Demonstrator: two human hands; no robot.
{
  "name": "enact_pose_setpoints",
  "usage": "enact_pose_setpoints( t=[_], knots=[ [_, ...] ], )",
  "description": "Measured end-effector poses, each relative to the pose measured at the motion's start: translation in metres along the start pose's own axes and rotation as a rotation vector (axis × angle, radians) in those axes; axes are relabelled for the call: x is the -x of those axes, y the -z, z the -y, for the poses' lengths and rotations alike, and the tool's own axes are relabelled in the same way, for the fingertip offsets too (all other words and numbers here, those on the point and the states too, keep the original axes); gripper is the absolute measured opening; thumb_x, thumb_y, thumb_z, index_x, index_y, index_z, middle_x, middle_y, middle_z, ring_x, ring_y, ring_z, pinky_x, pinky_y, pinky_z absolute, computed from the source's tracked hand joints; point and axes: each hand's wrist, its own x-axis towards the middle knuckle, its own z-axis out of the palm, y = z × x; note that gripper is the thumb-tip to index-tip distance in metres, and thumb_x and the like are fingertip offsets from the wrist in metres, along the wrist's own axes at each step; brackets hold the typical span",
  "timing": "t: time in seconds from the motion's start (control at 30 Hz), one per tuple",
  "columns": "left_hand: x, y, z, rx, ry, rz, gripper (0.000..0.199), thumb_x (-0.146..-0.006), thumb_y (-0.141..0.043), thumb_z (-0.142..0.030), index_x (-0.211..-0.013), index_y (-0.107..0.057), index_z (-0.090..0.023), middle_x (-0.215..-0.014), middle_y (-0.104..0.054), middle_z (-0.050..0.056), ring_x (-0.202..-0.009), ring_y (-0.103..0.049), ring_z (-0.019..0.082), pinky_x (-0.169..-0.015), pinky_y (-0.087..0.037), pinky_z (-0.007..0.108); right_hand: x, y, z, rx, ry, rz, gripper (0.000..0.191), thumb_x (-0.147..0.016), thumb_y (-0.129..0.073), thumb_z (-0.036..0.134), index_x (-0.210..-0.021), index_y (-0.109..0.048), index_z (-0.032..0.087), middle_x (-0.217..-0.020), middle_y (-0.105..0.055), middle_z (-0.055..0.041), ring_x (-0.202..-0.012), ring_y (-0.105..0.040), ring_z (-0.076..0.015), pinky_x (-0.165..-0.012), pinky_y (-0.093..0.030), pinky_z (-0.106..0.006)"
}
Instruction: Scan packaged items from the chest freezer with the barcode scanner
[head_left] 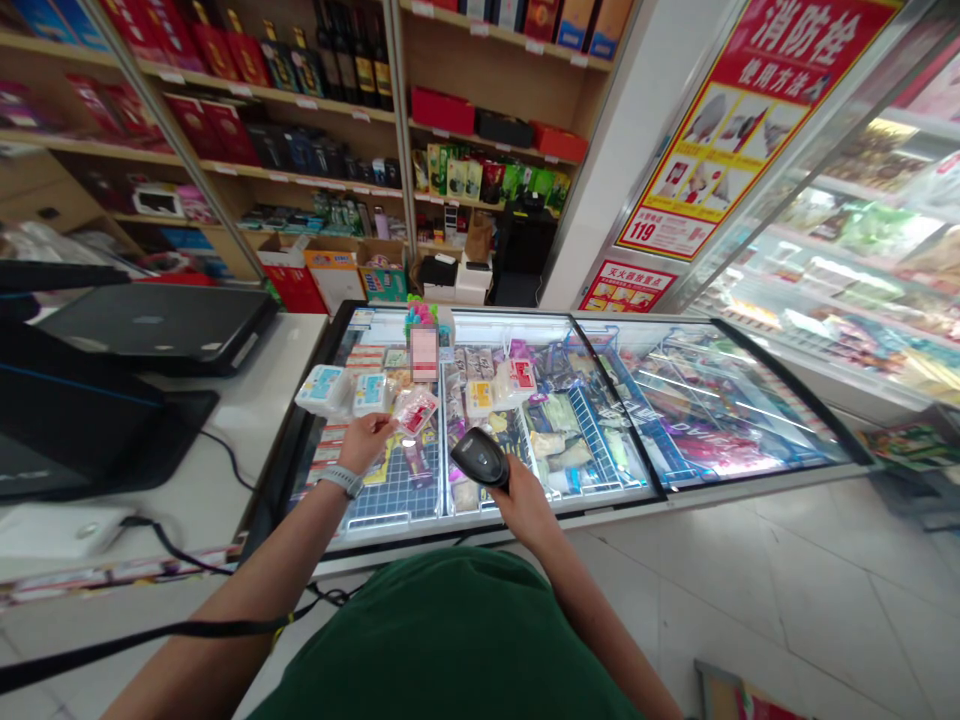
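Note:
My left hand (366, 440), with a watch (343, 481) at its wrist, pinches the edge of a clear-wrapped package with a red label (416, 410) above the glass freezer top. My right hand (521, 498) is closed round the handle of a black barcode scanner (480, 457), whose head points up and left toward that package. Blue-labelled white packs, one (324, 387) at the left and another (370, 393) nearer my left hand, lie on the glass. A yellow-labelled pack (479, 398) and another red-labelled pack (517, 379) sit to the right.
The chest freezer (660, 497) holds bagged goods and wire baskets under its glass. On the left counter (292, 385) are a dark monitor-like device (157, 325) and a white box (64, 530) with a cable. A black strap (165, 632) crosses my left arm. Stocked shelves (300, 100) stand behind.

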Motion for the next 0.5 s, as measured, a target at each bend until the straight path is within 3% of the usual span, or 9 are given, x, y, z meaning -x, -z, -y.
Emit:
enact_pose_setpoints(
  t=[0.3, 0.5],
  knots=[
    [-0.017, -0.012, 0.024, 0.171, 0.363, -0.011, 0.022, -0.088, -0.062, -0.036, -0.090, -0.063, -0.013, -0.081, -0.067, 0.001, -0.068, -0.062, 0.011, -0.062, -0.051, 0.026, 0.000, -0.001, -0.002, -0.020, -0.003, 0.011, 0.020, -0.083, -0.059, 0.015, -0.103, -0.056, 0.017, -0.099, -0.065, -0.0099, -0.093, -0.063, -0.0247, -0.080, -0.045, -0.033],
    [-0.028, -0.021, 0.026, 0.178, 0.461, -0.035, 0.029, -0.092, -0.059, -0.036, -0.110, -0.061, -0.014, -0.101, -0.066, 0.005, -0.081, -0.064, 0.013, -0.070, -0.056, 0.030, 0.000, 0.000, -0.003, -0.024, -0.008, 0.009, 0.024, -0.082, -0.061, 0.014, -0.105, -0.057, 0.017, -0.100, -0.066, -0.0096, -0.095, -0.063, -0.0247, -0.081, -0.046, -0.033]
  ],
)
